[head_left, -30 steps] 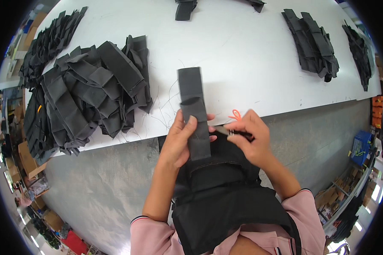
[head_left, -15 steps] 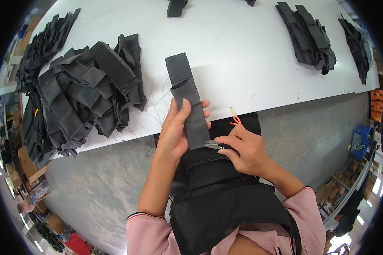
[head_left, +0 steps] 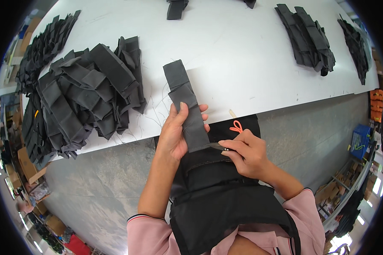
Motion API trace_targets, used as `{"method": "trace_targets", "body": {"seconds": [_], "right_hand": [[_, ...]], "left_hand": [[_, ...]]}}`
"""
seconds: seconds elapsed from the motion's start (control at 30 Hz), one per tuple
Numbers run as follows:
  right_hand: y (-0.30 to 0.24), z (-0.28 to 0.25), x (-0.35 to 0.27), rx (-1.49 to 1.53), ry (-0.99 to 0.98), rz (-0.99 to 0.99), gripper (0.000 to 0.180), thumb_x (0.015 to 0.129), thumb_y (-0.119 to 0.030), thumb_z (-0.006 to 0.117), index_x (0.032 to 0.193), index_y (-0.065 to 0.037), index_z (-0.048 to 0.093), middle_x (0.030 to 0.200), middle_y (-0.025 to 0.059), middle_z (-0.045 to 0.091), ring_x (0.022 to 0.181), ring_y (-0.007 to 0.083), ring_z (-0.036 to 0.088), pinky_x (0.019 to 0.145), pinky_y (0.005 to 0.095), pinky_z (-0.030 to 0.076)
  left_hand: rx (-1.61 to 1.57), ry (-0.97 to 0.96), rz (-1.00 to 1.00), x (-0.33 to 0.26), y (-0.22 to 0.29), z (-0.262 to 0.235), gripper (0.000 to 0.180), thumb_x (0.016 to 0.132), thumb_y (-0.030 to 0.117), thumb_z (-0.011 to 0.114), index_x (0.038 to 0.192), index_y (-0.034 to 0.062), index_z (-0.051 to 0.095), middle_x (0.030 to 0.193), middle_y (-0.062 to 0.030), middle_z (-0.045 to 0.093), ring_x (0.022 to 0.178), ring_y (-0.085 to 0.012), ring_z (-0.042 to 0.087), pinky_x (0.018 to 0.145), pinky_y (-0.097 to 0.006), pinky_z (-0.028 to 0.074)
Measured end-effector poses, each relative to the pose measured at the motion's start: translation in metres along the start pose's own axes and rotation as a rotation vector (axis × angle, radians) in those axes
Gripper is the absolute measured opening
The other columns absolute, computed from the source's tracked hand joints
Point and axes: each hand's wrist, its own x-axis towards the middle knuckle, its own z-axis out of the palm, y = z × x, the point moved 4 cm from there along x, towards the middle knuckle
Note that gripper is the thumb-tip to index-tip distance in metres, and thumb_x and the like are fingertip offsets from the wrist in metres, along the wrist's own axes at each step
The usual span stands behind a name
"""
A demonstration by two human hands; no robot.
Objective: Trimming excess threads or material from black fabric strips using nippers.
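Note:
A folded strip of dark grey fabric (head_left: 190,114) lies across my left hand (head_left: 174,131), the thumb pressed on top and the fingertips showing past its right side. Its far end reaches over the white table's edge. In my right hand (head_left: 247,153) is a pair of small thread snips (head_left: 217,146), pinched between thumb and fingers. The blades look closed, with their tips at the near right corner of the strip. An orange loop of cord (head_left: 236,126) sticks up beside the right hand's fingers.
On the white table (head_left: 234,63), a big heap of dark fabric strips (head_left: 85,89) is at left, with another pile (head_left: 51,46) behind. Stacked strips (head_left: 308,40) and a further bundle (head_left: 355,51) lie at right. A black apron (head_left: 234,208) covers my front.
The snips' blades have gone from parted to nearly together at the strip's corner. Both hands and the strip have shifted slightly; the orange loop now stands more upright.

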Motion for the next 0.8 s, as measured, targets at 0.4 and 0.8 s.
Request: {"method": "trace_targets", "body": {"seconds": [0.4,0.8], "right_hand": [[-0.006,0.005,0.007,-0.029,-0.030,-0.007,0.029,0.063,-0.005,0.074,0.091,-0.006,0.066,0.070,0.0034,0.050,0.054,0.0183,0.050,0.047,0.0286,0.040],[-0.013,0.019,0.016,0.070,-0.146,-0.006,0.030,0.065,-0.007,0.075,0.094,-0.006,0.067,0.070,0.0052,0.052,0.057,0.0189,0.052,0.050,0.0290,0.042]], "left_hand": [[-0.059,-0.009,0.029,-0.002,0.004,0.001,0.029,0.098,0.027,0.043,0.119,0.0091,0.036,0.109,-0.0165,0.058,0.086,-0.0201,0.060,0.070,-0.040,0.056],[-0.020,-0.047,0.033,-0.005,0.005,0.007,0.028,0.099,0.028,0.041,0.120,0.0106,0.035,0.111,-0.0163,0.056,0.091,-0.0207,0.059,0.074,-0.039,0.056]]}}
